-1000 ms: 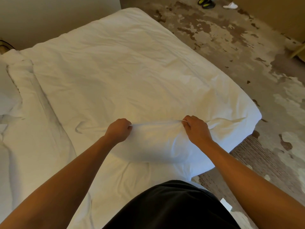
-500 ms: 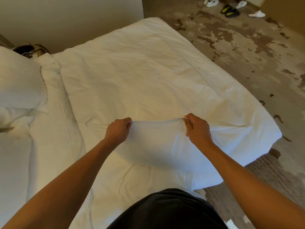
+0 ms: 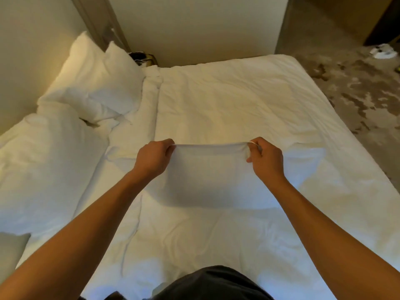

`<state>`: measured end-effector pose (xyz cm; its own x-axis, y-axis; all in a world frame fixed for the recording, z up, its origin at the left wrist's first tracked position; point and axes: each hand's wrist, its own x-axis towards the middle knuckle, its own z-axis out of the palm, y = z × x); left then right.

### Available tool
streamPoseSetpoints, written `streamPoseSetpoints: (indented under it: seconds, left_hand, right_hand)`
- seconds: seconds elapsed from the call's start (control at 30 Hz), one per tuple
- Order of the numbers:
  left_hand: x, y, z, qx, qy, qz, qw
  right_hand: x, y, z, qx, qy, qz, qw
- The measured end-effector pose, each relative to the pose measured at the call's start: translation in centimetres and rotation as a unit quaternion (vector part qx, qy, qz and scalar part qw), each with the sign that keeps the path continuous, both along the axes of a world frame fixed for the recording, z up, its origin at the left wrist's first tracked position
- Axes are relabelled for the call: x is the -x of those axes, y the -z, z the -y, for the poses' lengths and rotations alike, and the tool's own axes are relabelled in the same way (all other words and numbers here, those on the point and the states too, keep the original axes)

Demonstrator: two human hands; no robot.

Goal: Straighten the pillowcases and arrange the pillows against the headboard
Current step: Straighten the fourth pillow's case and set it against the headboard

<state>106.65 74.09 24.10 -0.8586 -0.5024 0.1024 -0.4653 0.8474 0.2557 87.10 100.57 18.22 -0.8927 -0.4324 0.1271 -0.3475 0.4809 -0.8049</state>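
Left hand [image 3: 154,158] & right hand [image 3: 265,158] each pinch the top edge of a soft white fabric pillow [image 3: 211,176], now pulled tauter than a sec ago, lifted over the white duvet [image 3: 238,109]. Two more white pillows [image 3: 95,83] sit by the headboard; case looks nearly straightened.

We find no writing, label, brand mark, number or sign that can be read anywhere in this view. The white bedding carries no print or tag that we can make out, the walls are bare of lettering, and the small things on the far floor at right are too blurred and small for us to tell whether they bear any text.
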Motion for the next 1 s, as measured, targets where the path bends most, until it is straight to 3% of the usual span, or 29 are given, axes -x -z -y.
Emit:
streamPoseSetpoints:
  seconds: [0.23,0.5,0.8,1.0]
  left_hand:
    - [-10.6,-2.5,3.6,0.026,-0.155,-0.030,0.987]
    - [-22.5,-3.2,7.2,0.027,-0.265,-0.060,0.962]
    - [-32.5,7.5,11.0,-0.116,-0.317,-0.022,0.941]
    - [-34.7,12.4,15.1,-0.208,-0.299,-0.066,0.929]
  right_hand:
    - [-3.8,-2.6,10.7,0.021,-0.137,0.005,0.990]
    - [-11.8,-3.7,21.1,0.019,-0.230,-0.030,0.973]
    - [-20.3,4.3,27.7,-0.170,-0.314,-0.099,0.929]
    - [-21.0,7.3,30.1,-0.254,-0.322,-0.128,0.903]
